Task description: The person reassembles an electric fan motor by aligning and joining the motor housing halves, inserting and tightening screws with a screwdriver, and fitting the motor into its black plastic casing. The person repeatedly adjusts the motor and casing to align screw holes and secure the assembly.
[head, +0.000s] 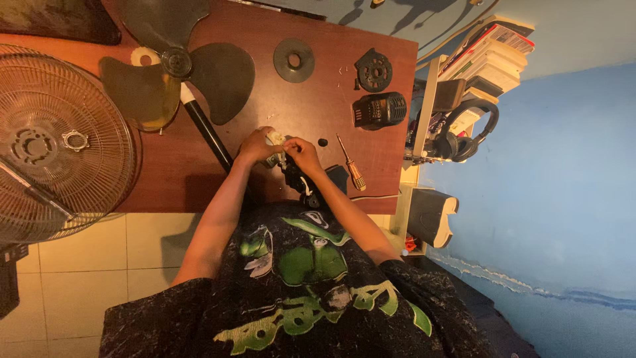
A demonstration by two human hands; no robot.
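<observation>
White plastic part (275, 138) sits pinched between my two hands near the table's (371, 179) middle front. My left hand (255, 146) grips it from 9 o'clock, right hand (303, 152) from 3 o'clock, both about equally near. Below it, at 6 o'clock, the dark motor (296, 178) runs lengthwise toward me.

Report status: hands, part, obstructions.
Left hand and right hand both grip small white plastic part above dark fan motor. Yellow-handled screwdriver lies beside, apart.

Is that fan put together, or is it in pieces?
In pieces. The blade lies flat on the table, apart from the wire grille.
</observation>
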